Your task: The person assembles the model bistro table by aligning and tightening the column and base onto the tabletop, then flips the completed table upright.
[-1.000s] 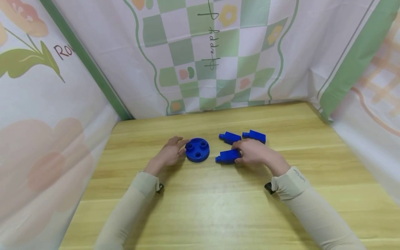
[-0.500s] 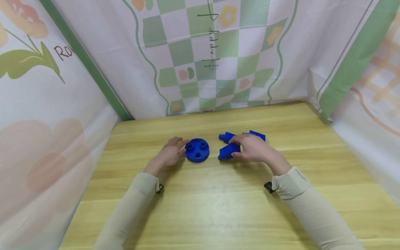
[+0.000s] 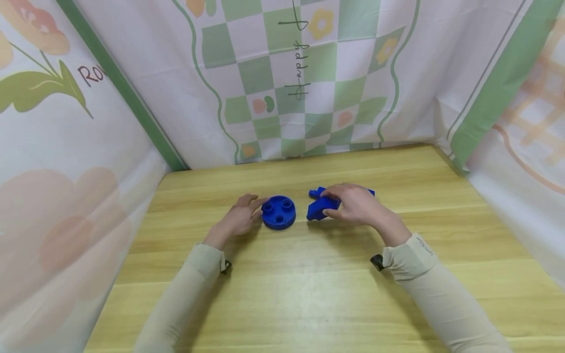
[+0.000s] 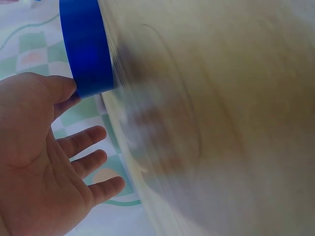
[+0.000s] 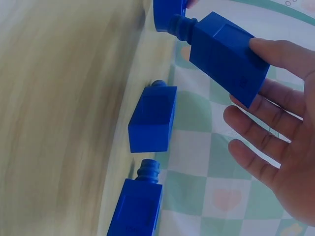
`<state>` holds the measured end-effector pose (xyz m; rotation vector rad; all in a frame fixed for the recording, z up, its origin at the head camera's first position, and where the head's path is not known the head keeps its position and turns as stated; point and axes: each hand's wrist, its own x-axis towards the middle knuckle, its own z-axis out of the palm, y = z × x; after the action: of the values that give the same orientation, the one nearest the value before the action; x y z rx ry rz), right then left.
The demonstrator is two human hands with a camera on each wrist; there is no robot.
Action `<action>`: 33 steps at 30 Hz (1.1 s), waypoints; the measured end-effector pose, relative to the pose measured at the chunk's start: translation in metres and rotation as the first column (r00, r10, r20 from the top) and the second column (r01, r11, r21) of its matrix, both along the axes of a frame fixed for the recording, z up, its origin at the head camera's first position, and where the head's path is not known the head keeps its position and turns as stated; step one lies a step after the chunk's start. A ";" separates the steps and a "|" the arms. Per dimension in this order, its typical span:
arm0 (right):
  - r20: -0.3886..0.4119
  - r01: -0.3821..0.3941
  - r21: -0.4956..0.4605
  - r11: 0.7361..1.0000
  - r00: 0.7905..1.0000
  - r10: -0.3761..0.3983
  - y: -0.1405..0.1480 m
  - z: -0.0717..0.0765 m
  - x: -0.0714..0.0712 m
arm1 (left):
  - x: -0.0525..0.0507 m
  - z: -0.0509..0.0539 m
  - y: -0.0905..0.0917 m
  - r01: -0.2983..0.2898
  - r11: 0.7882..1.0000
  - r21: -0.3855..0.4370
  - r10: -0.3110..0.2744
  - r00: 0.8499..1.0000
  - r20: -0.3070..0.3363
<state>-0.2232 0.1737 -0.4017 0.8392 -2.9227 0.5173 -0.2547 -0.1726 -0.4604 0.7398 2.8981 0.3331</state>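
Note:
A round blue base (image 3: 278, 210) with three sockets lies on the table. At its left edge, the thumb and index finger of my left hand (image 3: 238, 215) touch the rim. The remaining fingers are spread loosely in the left wrist view, apart from the blue base (image 4: 88, 49). My right hand (image 3: 358, 205) pinches a blue bottle-shaped block (image 5: 229, 56) between thumb and fingers, raised and tilted, its ridged neck pointing toward the base. Two similar pieces lie on the table, one nearer blue block (image 5: 152, 118) and another blue block (image 5: 135, 209); my right hand mostly hides them in the head view.
The wooden table (image 3: 282, 284) extends in front of both hands. Patterned cloth (image 3: 320, 98) hangs along the table's back edge, and more cloth (image 3: 79, 206) hangs at the sides.
My right hand has lifted the near block off the table, tilted it and brought it slightly away from me. My left hand and the round base have stayed in place.

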 end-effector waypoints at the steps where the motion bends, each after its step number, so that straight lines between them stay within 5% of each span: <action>1: -0.003 0.000 -0.001 1.000 1.000 0.000 -0.001 0.001 0.000 | 0.000 0.000 0.000 0.003 1.000 0.002 -0.003 1.000 -0.004; 33: -0.040 -0.119 -0.030 0.992 0.992 0.118 -0.050 0.015 -0.008 | 0.001 -0.002 -0.001 0.004 1.000 0.017 -0.004 1.000 -0.016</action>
<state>-0.2315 0.1237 -0.3864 1.0118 -2.8344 0.5491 -0.2539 -0.1737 -0.4624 0.7548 2.9121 0.3536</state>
